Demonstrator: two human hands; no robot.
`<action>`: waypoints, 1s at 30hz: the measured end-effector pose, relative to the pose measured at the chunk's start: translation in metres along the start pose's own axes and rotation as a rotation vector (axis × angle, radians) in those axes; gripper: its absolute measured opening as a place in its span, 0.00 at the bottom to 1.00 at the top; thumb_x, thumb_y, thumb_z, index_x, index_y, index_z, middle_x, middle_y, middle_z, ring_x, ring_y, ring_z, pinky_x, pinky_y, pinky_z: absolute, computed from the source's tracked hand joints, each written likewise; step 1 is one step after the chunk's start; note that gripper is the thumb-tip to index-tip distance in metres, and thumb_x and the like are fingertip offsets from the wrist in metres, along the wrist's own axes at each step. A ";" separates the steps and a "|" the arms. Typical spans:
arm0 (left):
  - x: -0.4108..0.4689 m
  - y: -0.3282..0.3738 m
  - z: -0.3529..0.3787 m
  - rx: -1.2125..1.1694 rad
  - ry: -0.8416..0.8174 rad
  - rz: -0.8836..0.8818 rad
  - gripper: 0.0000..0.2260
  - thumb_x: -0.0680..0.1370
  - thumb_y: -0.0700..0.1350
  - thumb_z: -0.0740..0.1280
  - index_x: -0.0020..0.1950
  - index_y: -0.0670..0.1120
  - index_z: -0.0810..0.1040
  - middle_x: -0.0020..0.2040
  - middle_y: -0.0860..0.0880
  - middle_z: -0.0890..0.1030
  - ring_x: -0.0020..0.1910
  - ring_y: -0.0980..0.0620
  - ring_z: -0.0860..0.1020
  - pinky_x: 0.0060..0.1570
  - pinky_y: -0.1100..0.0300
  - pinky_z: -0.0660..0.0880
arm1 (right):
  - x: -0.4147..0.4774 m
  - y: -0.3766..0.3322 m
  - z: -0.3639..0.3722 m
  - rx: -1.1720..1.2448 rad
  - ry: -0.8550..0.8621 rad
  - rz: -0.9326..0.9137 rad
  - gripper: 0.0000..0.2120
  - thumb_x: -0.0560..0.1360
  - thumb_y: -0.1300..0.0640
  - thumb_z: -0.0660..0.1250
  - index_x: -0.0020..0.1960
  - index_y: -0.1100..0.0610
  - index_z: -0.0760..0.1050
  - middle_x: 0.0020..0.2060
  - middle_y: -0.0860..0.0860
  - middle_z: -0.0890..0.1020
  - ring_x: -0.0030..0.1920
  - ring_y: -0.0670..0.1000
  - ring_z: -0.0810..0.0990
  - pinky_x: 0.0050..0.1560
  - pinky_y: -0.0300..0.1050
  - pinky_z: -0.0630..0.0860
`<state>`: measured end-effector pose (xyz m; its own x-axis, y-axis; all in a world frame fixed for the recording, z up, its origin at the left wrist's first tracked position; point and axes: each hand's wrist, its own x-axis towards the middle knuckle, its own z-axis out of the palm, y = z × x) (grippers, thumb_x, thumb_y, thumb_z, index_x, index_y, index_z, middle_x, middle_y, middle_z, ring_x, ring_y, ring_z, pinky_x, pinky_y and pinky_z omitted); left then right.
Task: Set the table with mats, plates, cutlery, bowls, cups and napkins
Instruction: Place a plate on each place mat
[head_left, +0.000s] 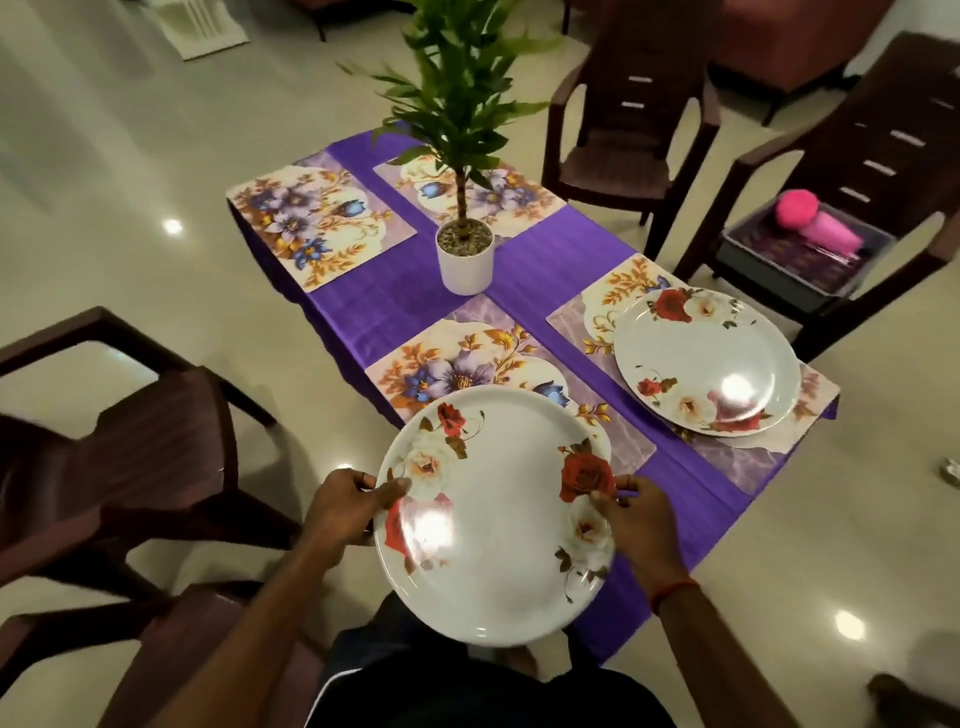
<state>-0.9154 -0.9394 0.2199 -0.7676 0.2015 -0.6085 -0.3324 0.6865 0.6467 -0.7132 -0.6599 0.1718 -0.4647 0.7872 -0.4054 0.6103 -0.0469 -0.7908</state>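
Over near mat (467, 364) edge, your left grip (345, 506) and right grip (636, 525) pinch plate (493, 545) by opposite rims, thumbs on top; second plate (706, 364) lies on right mat (571, 325).

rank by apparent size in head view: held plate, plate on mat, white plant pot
1. held plate, but it is nearer the camera; the two plates may match
2. plate on mat
3. white plant pot

We see a table (670, 483) under a purple cloth (395, 306); a white pot (464, 262) with a plant stands mid-table; a left mat (317, 228) lies left of the pot, a far mat (514, 200) behind it, a near mat (467, 364) before it, and a right mat (571, 325) to its right, bearing a plate (706, 358).
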 end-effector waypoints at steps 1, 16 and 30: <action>0.009 0.008 0.001 0.006 -0.016 0.008 0.19 0.72 0.57 0.78 0.47 0.42 0.84 0.37 0.47 0.86 0.35 0.49 0.86 0.36 0.50 0.84 | 0.001 -0.002 0.001 0.010 0.021 0.010 0.10 0.72 0.57 0.77 0.51 0.54 0.79 0.46 0.50 0.83 0.48 0.51 0.81 0.49 0.50 0.80; 0.177 0.112 -0.014 0.132 -0.372 0.119 0.13 0.76 0.52 0.75 0.46 0.43 0.82 0.40 0.45 0.86 0.38 0.46 0.86 0.37 0.47 0.84 | 0.035 -0.038 0.065 0.108 0.377 0.279 0.05 0.71 0.65 0.76 0.42 0.59 0.81 0.37 0.53 0.84 0.42 0.56 0.83 0.44 0.47 0.77; 0.248 0.153 -0.024 0.352 -0.498 0.240 0.16 0.74 0.54 0.77 0.40 0.41 0.81 0.37 0.41 0.84 0.39 0.39 0.85 0.37 0.37 0.83 | 0.018 -0.057 0.125 0.191 0.553 0.440 0.07 0.73 0.64 0.74 0.44 0.55 0.79 0.41 0.52 0.83 0.45 0.56 0.83 0.46 0.49 0.79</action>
<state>-1.1699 -0.8008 0.1791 -0.4241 0.6194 -0.6607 0.0810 0.7526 0.6535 -0.8369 -0.7204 0.1525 0.2207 0.8638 -0.4528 0.5196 -0.4971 -0.6949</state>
